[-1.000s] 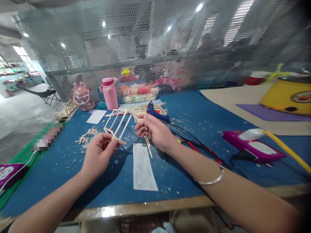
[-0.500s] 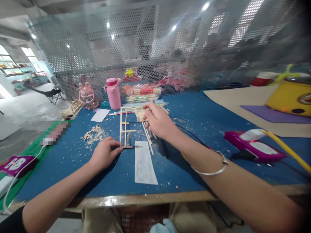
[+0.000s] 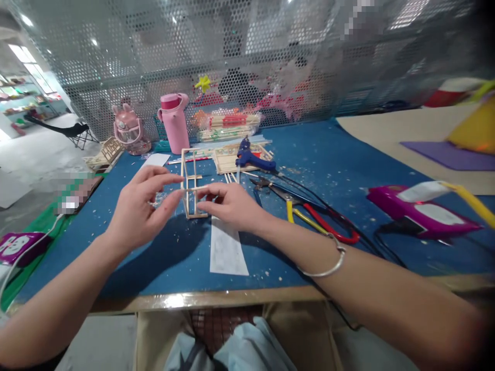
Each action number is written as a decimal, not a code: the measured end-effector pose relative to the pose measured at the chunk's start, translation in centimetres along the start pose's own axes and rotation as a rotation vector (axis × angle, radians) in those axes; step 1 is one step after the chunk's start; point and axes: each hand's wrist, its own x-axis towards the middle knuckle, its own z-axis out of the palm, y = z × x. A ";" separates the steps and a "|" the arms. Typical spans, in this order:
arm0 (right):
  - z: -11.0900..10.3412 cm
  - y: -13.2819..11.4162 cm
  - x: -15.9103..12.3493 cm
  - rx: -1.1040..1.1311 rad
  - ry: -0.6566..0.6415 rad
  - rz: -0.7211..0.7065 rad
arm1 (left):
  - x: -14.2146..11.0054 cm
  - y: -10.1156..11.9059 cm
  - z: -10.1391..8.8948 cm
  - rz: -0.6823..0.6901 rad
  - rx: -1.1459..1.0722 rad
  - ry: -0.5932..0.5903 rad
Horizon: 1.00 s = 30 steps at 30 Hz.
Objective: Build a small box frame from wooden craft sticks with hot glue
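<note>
Stick frame (image 3: 194, 177): located between the two hands, above the near-centre of the blue table (image 3: 305, 147); whether its base bears on the surface cannot be confirmed.

Left hand (image 3: 141, 208): thumb and index finger well parted, a clear gap between them, tips directed at the frame's left upright. The tips are just beside that upright; contact cannot be determined.

Right hand (image 3: 232, 205): fingers curled, thumb and index separated by a narrow gap at the frame's right side, close to the end of a crosspiece. Whether they grip the wood cannot be told. A metal bangle (image 3: 327, 269) is on the forearm.

Surroundings: a paper strip (image 3: 229, 255) lies below the right hand, nearer the table's front edge. Behind that hand are a stick panel (image 3: 224, 164) and a blue glue gun (image 3: 257, 162). Red-handled pliers (image 3: 328, 225) lie to its right, well apart from the frame.
</note>
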 end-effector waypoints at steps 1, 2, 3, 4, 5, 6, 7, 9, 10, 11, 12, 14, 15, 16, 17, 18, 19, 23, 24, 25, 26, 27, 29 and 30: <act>0.1 -0.1 0.0 -0.016 0.006 -0.009 | 0.5 0.1 0.1 0.073 0.024 -0.016; 0.3 -0.1 -0.1 -0.031 0.009 -0.016 | 0.8 0.2 0.3 0.123 0.041 -0.030; 0.4 0.0 -0.1 -0.044 0.010 -0.022 | 1.0 0.1 0.6 0.150 0.048 -0.039; 0.5 0.0 -0.2 -0.050 0.009 -0.027 | 1.0 -0.1 0.9 0.159 0.047 -0.035; 0.6 0.1 -0.2 -0.052 0.012 -0.032 | 0.9 -0.3 1.3 0.150 0.040 -0.023; 0.7 0.2 -0.2 -0.055 0.017 -0.039 | 0.8 -0.6 1.5 0.134 0.030 -0.008; 0.8 0.3 -0.2 -0.058 0.023 -0.048 | 0.6 -0.8 1.7 0.119 0.020 0.008; 1.0 0.6 -0.1 -0.068 0.033 -0.069 | 0.2 -1.1 1.9 0.110 0.008 0.039; 1.1 0.7 -0.1 -0.076 0.036 -0.082 | 0.1 -1.2 2.0 0.113 0.010 0.052; 1.1 0.8 -0.1 -0.084 0.038 -0.096 | 0.0 -1.3 2.0 0.114 0.015 0.062; 1.2 0.8 -0.1 -0.090 0.040 -0.110 | 0.0 -1.3 2.0 0.112 0.019 0.072; 1.3 0.8 0.0 -0.103 0.044 -0.137 | 0.0 -1.3 1.9 0.099 0.018 0.080; 1.3 0.7 0.0 -0.113 0.044 -0.151 | 0.0 -1.3 1.9 0.094 0.013 0.083; 1.4 0.7 0.0 -0.126 0.043 -0.164 | 0.0 -1.3 1.9 0.093 0.006 0.089; 1.4 0.6 0.0 -0.140 0.042 -0.175 | 0.0 -1.3 1.8 0.095 -0.001 0.095; 1.5 0.5 0.0 -0.156 0.041 -0.184 | -0.1 -1.3 1.8 0.099 -0.007 0.101; 1.5 0.5 0.0 -0.173 0.041 -0.189 | -0.1 -1.4 1.8 0.103 -0.012 0.104; 1.5 0.3 0.0 -0.222 0.043 -0.192 | -0.2 -1.5 1.7 0.122 -0.014 0.105; 1.6 0.3 0.0 -0.225 0.041 -0.196 | -0.2 -1.5 1.7 0.127 -0.013 0.107; 1.6 0.4 0.0 -0.226 0.039 -0.201 | -0.2 -1.5 1.7 0.129 -0.012 0.106; 1.6 0.4 0.0 -0.224 0.036 -0.205 | -0.2 -1.5 1.7 0.129 -0.010 0.104; 1.6 0.5 0.0 -0.220 0.036 -0.205 | -0.1 -1.6 1.7 0.127 -0.008 0.101; 1.7 0.6 0.0 -0.207 0.036 -0.197 | -0.1 -1.6 1.7 0.114 0.000 0.091; 1.7 0.6 0.0 -0.198 0.037 -0.191 | -0.2 -1.5 1.7 0.107 0.005 0.087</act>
